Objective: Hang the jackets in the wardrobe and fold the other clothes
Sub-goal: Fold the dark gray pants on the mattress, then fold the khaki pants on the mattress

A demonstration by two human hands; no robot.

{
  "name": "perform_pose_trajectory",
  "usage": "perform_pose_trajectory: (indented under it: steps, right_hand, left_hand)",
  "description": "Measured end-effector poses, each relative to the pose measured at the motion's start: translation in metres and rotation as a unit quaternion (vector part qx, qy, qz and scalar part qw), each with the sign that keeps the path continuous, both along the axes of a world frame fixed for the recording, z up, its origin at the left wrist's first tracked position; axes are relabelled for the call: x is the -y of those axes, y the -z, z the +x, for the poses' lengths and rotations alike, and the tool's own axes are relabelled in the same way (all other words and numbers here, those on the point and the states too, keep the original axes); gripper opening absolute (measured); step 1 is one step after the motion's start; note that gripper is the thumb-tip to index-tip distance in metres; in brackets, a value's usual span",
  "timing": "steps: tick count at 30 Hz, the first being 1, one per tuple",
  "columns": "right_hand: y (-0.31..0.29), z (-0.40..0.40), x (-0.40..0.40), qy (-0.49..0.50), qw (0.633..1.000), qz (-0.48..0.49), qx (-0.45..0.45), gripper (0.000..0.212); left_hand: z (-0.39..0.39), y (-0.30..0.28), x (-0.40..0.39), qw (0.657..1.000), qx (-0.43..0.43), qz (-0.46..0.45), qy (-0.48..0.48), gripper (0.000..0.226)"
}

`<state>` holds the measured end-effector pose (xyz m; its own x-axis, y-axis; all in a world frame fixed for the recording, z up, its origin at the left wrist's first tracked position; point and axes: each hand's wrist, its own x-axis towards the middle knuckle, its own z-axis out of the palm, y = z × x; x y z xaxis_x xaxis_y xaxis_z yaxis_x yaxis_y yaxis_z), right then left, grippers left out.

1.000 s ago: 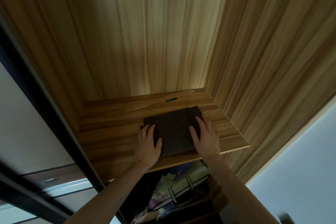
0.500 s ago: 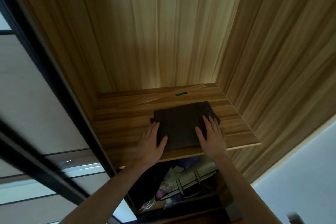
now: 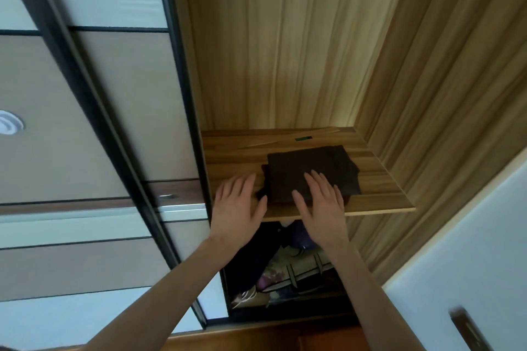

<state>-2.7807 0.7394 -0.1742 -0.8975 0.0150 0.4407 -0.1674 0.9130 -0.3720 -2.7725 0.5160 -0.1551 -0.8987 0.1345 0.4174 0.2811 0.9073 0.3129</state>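
A folded dark garment [image 3: 310, 171] lies flat on a wooden wardrobe shelf [image 3: 382, 191]. My right hand [image 3: 322, 202] rests flat on the garment's near edge, fingers straight and spread. My left hand [image 3: 238, 202] lies flat at the garment's left edge, mostly on the bare shelf, its thumb touching the dark fabric. Neither hand grips anything.
Below the shelf, dark hanging clothes [image 3: 251, 259] and a patterned storage bag [image 3: 293, 273] fill the lower compartment. A sliding wardrobe door with a dark frame [image 3: 114, 134] stands to the left. A thin wooden strip [image 3: 288, 139] lies at the shelf's back. A white wall [image 3: 470, 251] is on the right.
The view has swung left and back from the wardrobe. My left hand has slid off the garment's left part onto the shelf; the garment lies further in on the shelf.
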Motion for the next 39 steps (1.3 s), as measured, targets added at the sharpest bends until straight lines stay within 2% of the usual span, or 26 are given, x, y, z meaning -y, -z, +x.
perform_pose_trajectory:
  steps: [4, 10, 15, 20, 26, 31, 36, 39]
  right_hand:
    - [-0.009, 0.033, 0.033, -0.036, 0.999, 0.017, -0.002, 0.068]
    - [-0.022, 0.079, 0.105, -0.131, 0.991, 0.019, -0.028, 0.064]
    - [-0.028, 0.115, 0.188, -0.239, 0.971, 0.018, -0.021, 0.063]
    - [-0.033, 0.149, 0.276, -0.326, 0.945, 0.020, -0.011, 0.064]
    - [-0.044, 0.180, 0.378, -0.425, 0.904, 0.038, -0.030, 0.065]
    - [-0.054, 0.204, 0.474, -0.517, 0.854, 0.057, -0.037, 0.072]
    - [-0.056, 0.232, 0.567, -0.608, 0.792, 0.048, -0.025, 0.075]
    - [-0.055, 0.247, 0.617, -0.659, 0.751, 0.041, -0.019, 0.066]
  left_hand:
    - [0.049, -0.007, 0.030, 0.999, -0.025, 0.004, -0.028, 0.055]
    - [0.135, -0.011, 0.097, 0.991, -0.016, 0.023, -0.128, 0.061]
    - [0.207, -0.005, 0.174, 0.979, 0.008, -0.007, -0.205, 0.064]
    - [0.271, -0.012, 0.250, 0.951, 0.019, -0.022, -0.308, 0.064]
    - [0.340, -0.027, 0.320, 0.902, 0.014, -0.021, -0.431, 0.063]
    - [0.396, -0.036, 0.368, 0.858, 0.002, -0.014, -0.514, 0.058]
    - [0.446, -0.042, 0.417, 0.795, 0.001, -0.013, -0.607, 0.052]
    - [0.471, -0.047, 0.442, 0.752, 0.000, -0.026, -0.659, 0.050]
